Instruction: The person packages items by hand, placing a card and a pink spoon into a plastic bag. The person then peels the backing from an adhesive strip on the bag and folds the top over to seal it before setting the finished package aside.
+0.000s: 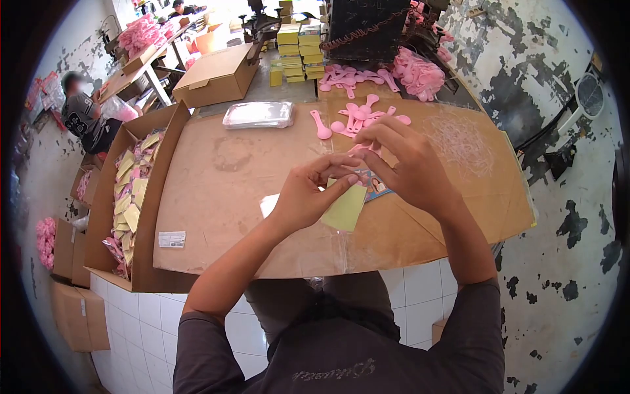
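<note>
My left hand [312, 194] is closed, thumb against fingers, on a pale yellow-green card [344, 209] that hangs below the thumb over the table. Close to its fingertips, my right hand [408, 161] is curled with thumb and forefinger drawn together; I cannot tell what they pinch. A bit of pink shows between the two hands. Under the right hand lies a blue printed card [376, 187], partly covered. A white sheet [268, 205] peeks out beside my left wrist. Beyond the fingers is a loose pile of pink spoons [359, 117], with one spoon [320, 125] at its left.
A cardboard-covered table [210, 197] bears a stack of clear plastic bags [258, 115] and a tangle of clear strips [462, 144]. At left, an open carton [172, 131] holds packed pieces with yellow cards. Yellow card stacks [298, 49] stand behind. A person [85, 111] sits far left.
</note>
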`<action>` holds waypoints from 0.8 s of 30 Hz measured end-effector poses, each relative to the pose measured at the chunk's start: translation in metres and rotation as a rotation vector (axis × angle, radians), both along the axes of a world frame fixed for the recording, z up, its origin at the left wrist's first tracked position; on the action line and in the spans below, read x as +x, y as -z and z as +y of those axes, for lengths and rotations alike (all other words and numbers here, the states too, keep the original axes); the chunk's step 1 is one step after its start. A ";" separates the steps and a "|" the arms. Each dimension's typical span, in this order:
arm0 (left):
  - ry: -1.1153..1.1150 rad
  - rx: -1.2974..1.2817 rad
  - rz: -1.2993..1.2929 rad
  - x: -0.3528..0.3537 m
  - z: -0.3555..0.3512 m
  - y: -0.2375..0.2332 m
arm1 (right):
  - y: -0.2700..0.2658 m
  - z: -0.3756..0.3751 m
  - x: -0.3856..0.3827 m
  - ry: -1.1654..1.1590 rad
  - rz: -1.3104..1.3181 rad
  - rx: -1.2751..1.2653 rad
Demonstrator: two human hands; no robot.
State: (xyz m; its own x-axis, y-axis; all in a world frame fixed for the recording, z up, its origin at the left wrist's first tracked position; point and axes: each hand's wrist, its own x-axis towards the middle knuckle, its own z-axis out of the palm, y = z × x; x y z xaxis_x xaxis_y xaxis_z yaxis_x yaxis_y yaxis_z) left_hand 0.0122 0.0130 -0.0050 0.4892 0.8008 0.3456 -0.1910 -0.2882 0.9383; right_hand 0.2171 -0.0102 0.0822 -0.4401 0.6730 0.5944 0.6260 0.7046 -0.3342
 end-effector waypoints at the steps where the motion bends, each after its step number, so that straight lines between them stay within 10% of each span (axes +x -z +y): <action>1: -0.027 0.002 0.027 0.000 -0.001 -0.002 | 0.004 0.003 -0.001 0.000 -0.019 0.164; 11: -0.262 0.385 0.497 -0.001 -0.011 -0.013 | 0.031 0.009 -0.012 0.122 -0.405 0.567; 17: -0.200 0.392 0.432 0.000 0.004 -0.009 | 0.025 0.023 0.011 0.254 -0.102 0.374; 24: -0.080 -0.084 0.074 -0.015 0.035 -0.001 | 0.038 0.037 0.173 -0.181 0.521 -1.083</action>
State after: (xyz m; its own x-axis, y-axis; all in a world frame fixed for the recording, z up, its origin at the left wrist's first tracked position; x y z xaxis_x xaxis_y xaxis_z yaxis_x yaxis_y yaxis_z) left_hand -0.0028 0.0482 -0.0043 0.4444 0.8628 0.2409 -0.1000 -0.2195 0.9705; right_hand 0.3901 0.0263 0.0447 -0.4554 0.8842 -0.1039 0.1627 -0.0321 -0.9862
